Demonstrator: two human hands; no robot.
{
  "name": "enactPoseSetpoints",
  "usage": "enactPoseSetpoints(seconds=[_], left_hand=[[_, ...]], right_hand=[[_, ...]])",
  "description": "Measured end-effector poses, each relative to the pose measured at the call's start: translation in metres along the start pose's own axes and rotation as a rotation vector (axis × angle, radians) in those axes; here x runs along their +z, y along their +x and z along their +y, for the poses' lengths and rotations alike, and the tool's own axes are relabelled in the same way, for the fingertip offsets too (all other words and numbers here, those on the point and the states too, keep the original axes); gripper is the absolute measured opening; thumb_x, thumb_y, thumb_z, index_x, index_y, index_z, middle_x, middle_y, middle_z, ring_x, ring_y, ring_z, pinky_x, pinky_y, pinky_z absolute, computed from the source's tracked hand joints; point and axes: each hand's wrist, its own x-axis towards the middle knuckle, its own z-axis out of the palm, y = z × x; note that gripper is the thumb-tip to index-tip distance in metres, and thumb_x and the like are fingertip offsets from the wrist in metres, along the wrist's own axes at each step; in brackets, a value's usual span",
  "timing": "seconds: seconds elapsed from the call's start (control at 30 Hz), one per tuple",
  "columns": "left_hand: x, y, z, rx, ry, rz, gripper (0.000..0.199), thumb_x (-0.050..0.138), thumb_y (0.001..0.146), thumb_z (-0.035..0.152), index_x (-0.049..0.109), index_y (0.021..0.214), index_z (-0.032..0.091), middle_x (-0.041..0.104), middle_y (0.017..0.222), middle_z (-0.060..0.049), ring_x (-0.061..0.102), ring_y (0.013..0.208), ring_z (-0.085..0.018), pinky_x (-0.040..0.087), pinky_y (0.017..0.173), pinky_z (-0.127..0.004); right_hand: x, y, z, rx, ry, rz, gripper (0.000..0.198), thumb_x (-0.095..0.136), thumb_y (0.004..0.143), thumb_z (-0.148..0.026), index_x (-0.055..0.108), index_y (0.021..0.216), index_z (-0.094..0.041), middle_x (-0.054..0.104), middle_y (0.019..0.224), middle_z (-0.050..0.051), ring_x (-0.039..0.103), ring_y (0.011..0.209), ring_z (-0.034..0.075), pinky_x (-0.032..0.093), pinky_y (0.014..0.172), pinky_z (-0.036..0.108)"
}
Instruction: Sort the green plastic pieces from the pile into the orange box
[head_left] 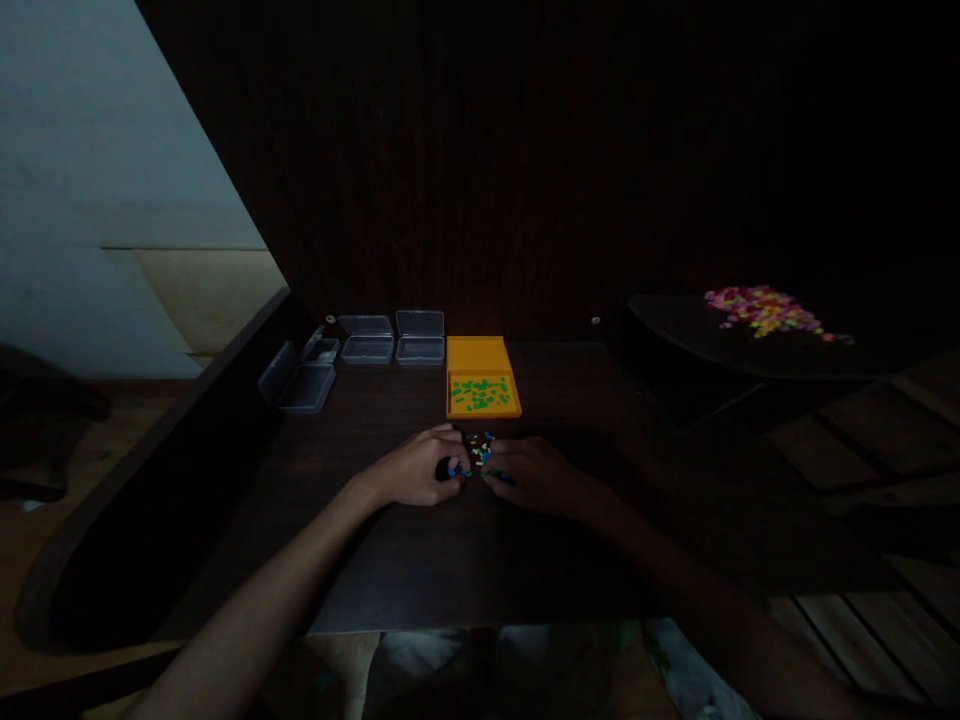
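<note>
On the dark table, a small pile of tiny coloured pieces [480, 455], blue, white, green and yellow, lies between my two hands. My left hand [427, 467] rests at the pile's left side, its fingers curled in, with a few blue and green bits in or beside the curl. At the pile's right side is my right hand [532, 472], also curled, its fingertips down among the pieces; dim light hides whether they pinch one. Just beyond the hands, an opened yellow case [514, 410] holds many small green pieces [480, 393].
Opened clear plastic boxes [367, 350] stand along the back left of the table, with another clear box [304, 388] nearer the raised left side. A dark panel [450, 180] rises behind. On a dark surface at right sits a heap of pink and yellow pieces [765, 310].
</note>
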Motion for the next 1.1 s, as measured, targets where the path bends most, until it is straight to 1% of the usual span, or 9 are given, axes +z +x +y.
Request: enactPoseSetpoints(seconds=[0.1, 0.23, 0.43, 0.63, 0.93, 1.1], left_hand=[[0.0015, 0.0012, 0.0002, 0.0, -0.005, -0.008, 0.013, 0.058, 0.072, 0.011, 0.064, 0.082, 0.017, 0.059, 0.081, -0.002, 0.053, 0.08, -0.015, 0.042, 0.077, -0.026], [0.0032, 0.0025, -0.0005, 0.008, 0.001, -0.011, 0.012, 0.057, 0.074, 0.011, 0.065, 0.081, 0.017, 0.058, 0.079, -0.002, 0.053, 0.079, -0.015, 0.042, 0.078, -0.027], [0.0027, 0.0017, 0.0007, -0.009, 0.02, -0.013, 0.012, 0.057, 0.075, 0.012, 0.065, 0.082, 0.017, 0.059, 0.08, -0.002, 0.053, 0.08, -0.016, 0.042, 0.078, -0.027], [-0.0003, -0.0006, 0.0016, -0.02, 0.05, -0.011, 0.012, 0.057, 0.075, 0.013, 0.065, 0.084, 0.018, 0.059, 0.081, -0.002, 0.054, 0.081, -0.017, 0.043, 0.079, -0.029], [0.0016, 0.0018, 0.0044, -0.016, 0.067, -0.017, 0.009, 0.056, 0.075, 0.012, 0.063, 0.079, 0.017, 0.059, 0.078, -0.002, 0.053, 0.079, -0.016, 0.042, 0.077, -0.027], [0.0041, 0.0012, 0.0021, -0.016, 0.058, -0.013, 0.009, 0.056, 0.078, 0.013, 0.063, 0.081, 0.017, 0.058, 0.078, -0.002, 0.053, 0.079, -0.016, 0.042, 0.077, -0.027]], right_hand=[[0.0015, -0.0002, 0.0006, -0.007, 0.004, 0.01, 0.018, 0.052, 0.091, -0.023, 0.068, 0.094, -0.016, 0.068, 0.099, 0.007, 0.062, 0.085, 0.016, 0.038, 0.068, 0.025], [0.0048, -0.0002, 0.0028, -0.013, 0.006, 0.028, 0.018, 0.052, 0.091, -0.023, 0.068, 0.097, -0.018, 0.068, 0.1, 0.006, 0.061, 0.085, 0.015, 0.037, 0.068, 0.025], [0.0011, 0.0009, -0.0003, -0.015, 0.014, 0.0, 0.019, 0.05, 0.092, -0.023, 0.068, 0.093, -0.017, 0.068, 0.101, 0.007, 0.061, 0.085, 0.015, 0.037, 0.068, 0.025], [-0.0001, 0.0002, -0.001, -0.012, -0.011, -0.004, 0.02, 0.049, 0.093, -0.024, 0.067, 0.09, -0.016, 0.067, 0.097, 0.007, 0.06, 0.08, 0.014, 0.035, 0.064, 0.025], [-0.0014, 0.0006, -0.0013, -0.016, 0.0, -0.02, 0.019, 0.049, 0.093, -0.022, 0.067, 0.094, -0.016, 0.067, 0.101, 0.007, 0.06, 0.084, 0.015, 0.036, 0.067, 0.025], [-0.0007, 0.0004, -0.0005, -0.013, 0.012, -0.018, 0.019, 0.05, 0.093, -0.023, 0.068, 0.095, -0.016, 0.067, 0.101, 0.007, 0.06, 0.085, 0.015, 0.037, 0.069, 0.025]])
